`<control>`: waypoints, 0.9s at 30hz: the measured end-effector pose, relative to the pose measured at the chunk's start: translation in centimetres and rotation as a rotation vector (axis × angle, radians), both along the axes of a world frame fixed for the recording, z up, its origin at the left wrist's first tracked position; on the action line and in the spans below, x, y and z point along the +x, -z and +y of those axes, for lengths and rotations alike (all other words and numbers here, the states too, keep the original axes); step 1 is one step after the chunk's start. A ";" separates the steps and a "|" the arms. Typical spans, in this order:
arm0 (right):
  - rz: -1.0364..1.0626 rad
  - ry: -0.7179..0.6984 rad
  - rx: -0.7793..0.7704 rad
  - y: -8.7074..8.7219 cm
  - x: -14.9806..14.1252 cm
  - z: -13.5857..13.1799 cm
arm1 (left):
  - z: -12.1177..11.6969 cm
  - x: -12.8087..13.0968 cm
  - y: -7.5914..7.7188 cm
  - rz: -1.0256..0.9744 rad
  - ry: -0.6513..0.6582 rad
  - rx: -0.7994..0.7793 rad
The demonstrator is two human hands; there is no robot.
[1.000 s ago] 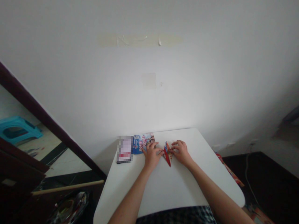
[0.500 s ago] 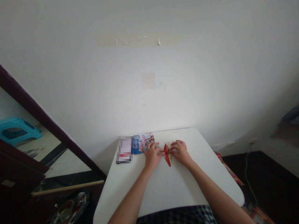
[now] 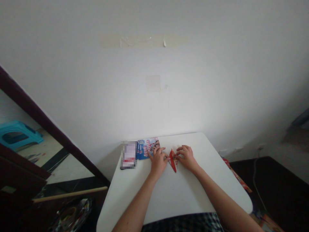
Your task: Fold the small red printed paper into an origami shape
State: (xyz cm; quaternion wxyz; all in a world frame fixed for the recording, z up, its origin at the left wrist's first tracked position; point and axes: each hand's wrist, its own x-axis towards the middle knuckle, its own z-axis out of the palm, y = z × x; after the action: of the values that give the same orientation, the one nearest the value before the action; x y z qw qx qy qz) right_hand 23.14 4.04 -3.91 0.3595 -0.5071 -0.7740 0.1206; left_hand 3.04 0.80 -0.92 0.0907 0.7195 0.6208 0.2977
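Left hand (image 3: 159, 161) and right hand (image 3: 186, 158) pinching folded red paper (image 3: 173, 162), white table (image 3: 178, 193), blue printed leaflet (image 3: 142, 149) beside left hand

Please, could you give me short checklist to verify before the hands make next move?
1. Left hand at the left side of the folded paper: ok.
2. Right hand at its right side: ok.
3. Firm pinch on the paper: cannot tell, too small.
4. Blue leaflet fully in sight: not ok, left hand covers its corner.
5. Pixelated item apart from both hands: ok.
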 end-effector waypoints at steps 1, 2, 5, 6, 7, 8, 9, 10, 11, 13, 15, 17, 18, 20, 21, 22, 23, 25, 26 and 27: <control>0.002 0.001 0.002 0.0 0.0 0.0 | 0.0 0.0 0.0 -0.002 0.003 0.004; 0.003 0.003 0.004 0.0 0.0 0.0 | 0.0 0.0 -0.1 -0.007 0.004 0.005; -0.003 0.000 0.005 -0.1 0.0 0.0 | 0.1 0.0 -0.3 -0.038 -0.007 -0.004; -0.008 -0.003 0.003 -0.2 0.0 -0.1 | 0.1 -0.1 -0.4 -0.052 -0.014 -0.009; -0.014 -0.005 -0.001 -0.3 0.1 -0.1 | 0.2 -0.1 -0.5 -0.064 -0.022 -0.013; -0.019 -0.007 -0.005 -0.3 0.1 -0.2 | 0.2 -0.1 -0.6 -0.074 -0.029 -0.016; -0.024 -0.010 -0.009 -0.4 0.1 -0.2 | 0.2 -0.1 -0.6 -0.082 -0.035 -0.016; -0.028 -0.014 -0.011 -0.5 0.1 -0.3 | 0.2 -0.1 -0.7 -0.087 -0.036 -0.014; -0.030 -0.020 -0.010 -0.5 0.1 -0.3 | 0.2 -0.1 -0.7 -0.090 -0.033 -0.009; -0.028 -0.035 -0.003 -0.6 0.1 -0.4 | 0.1 -0.1 -0.9 -0.092 -0.024 0.006; -0.020 -0.046 0.003 -0.7 0.0 -0.5 | 0.0 -0.1 -1.0 -0.094 -0.020 0.020; -0.011 -0.053 0.007 -0.8 -0.1 -0.6 | -0.1 -0.1 -1.0 -0.098 -0.023 0.026; -0.008 -0.058 0.008 -0.8 -0.1 -0.6 | -0.1 0.0 -1.1 -0.100 -0.023 0.026; -0.004 -0.062 0.006 -0.8 -0.1 -0.7 | -0.2 0.0 -1.1 -0.107 -0.022 0.023; -0.004 -0.063 0.003 -0.8 -0.1 -0.7 | -0.2 0.0 -1.1 -0.112 -0.023 0.021; -0.006 -0.064 -0.002 -0.8 -0.1 -0.7 | -0.2 0.0 -1.2 -0.120 -0.024 0.018; -0.009 -0.064 -0.007 -0.8 -0.1 -0.7 | -0.1 0.0 -1.2 -0.128 -0.026 0.016; -0.015 -0.071 -0.013 -0.8 -0.1 -0.7 | -0.1 0.0 -1.3 -0.147 -0.031 0.010; -0.016 -0.077 -0.015 -0.8 -0.1 -0.7 | -0.1 0.1 -1.3 -0.157 -0.034 0.007; -0.014 -0.082 -0.015 -0.9 -0.1 -0.7 | -0.1 0.1 -1.3 -0.168 -0.036 0.003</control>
State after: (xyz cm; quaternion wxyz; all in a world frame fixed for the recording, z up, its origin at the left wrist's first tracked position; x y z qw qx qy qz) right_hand 23.07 3.34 -3.06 0.3448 -0.4784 -0.7958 0.1375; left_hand 3.14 0.71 0.38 0.1358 0.6808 0.6235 0.3595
